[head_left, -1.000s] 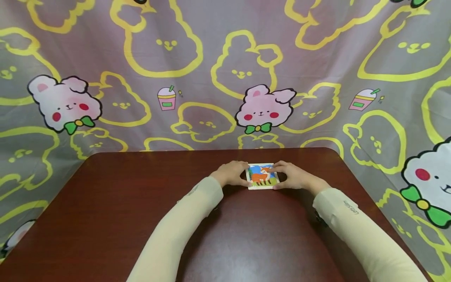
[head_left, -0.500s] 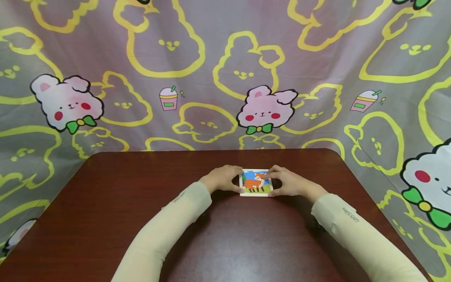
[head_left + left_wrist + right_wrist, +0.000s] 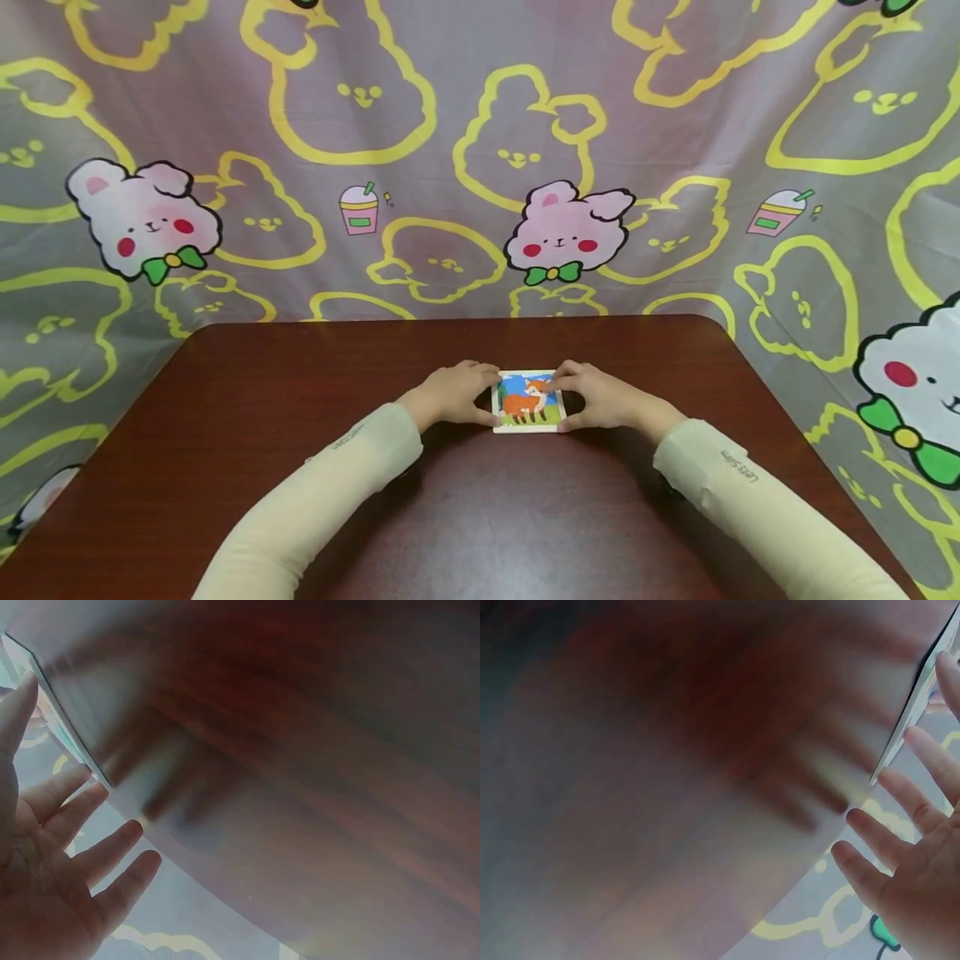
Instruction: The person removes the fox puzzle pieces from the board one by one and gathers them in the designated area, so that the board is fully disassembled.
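A small square picture board (image 3: 527,403), with an orange fox on it and a pale frame, lies face up on the brown table. My left hand (image 3: 453,393) holds its left side, thumb at the near corner and fingertips at the far one. On the opposite side my right hand (image 3: 600,396) grips the board likewise, a fingertip reaching over the picture. In the left wrist view the board's thin edge (image 3: 69,729) shows beside the thumb and fingertips, the other fingers spread. The right wrist view has the board's edge (image 3: 913,705) against the fingertips.
The dark brown table (image 3: 262,417) has rounded far corners. A grey curtain (image 3: 442,183) printed with yellow outlines and pink rabbits hangs behind it and along the sides.
Both hands have moved the board towards me and to the left over the table, still holding its two sides. The forearms have shifted with it.
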`<action>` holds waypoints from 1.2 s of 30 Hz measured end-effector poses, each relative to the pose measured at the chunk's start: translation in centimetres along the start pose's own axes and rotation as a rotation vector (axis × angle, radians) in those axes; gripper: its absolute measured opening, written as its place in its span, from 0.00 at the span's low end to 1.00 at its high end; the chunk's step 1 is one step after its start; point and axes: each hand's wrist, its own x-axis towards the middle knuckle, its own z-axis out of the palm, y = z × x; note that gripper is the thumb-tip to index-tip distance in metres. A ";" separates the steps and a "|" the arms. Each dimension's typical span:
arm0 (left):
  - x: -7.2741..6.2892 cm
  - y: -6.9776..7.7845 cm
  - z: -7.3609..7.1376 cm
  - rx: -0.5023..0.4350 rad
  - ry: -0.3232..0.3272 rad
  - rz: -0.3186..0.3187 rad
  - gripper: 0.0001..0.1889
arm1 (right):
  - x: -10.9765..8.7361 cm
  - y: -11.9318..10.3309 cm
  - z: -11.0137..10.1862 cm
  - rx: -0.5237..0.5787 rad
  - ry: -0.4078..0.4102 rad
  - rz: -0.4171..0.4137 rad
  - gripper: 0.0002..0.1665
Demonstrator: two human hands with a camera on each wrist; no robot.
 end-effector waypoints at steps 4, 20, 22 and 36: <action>-1.0 -0.2 0.2 -0.006 0.003 0.004 0.41 | 0.0 -1.0 0.4 -0.009 -0.008 -0.012 0.36; -6.0 -0.5 1.1 -0.027 0.041 0.004 0.41 | -0.5 -4.7 1.9 -0.046 -0.015 -0.105 0.37; -6.5 -0.6 1.2 -0.031 0.044 0.004 0.41 | -0.5 -5.0 2.2 -0.042 -0.014 -0.106 0.37; -8.6 -0.8 1.9 -0.055 0.072 0.008 0.41 | -0.4 -6.8 2.9 -0.042 -0.015 -0.124 0.37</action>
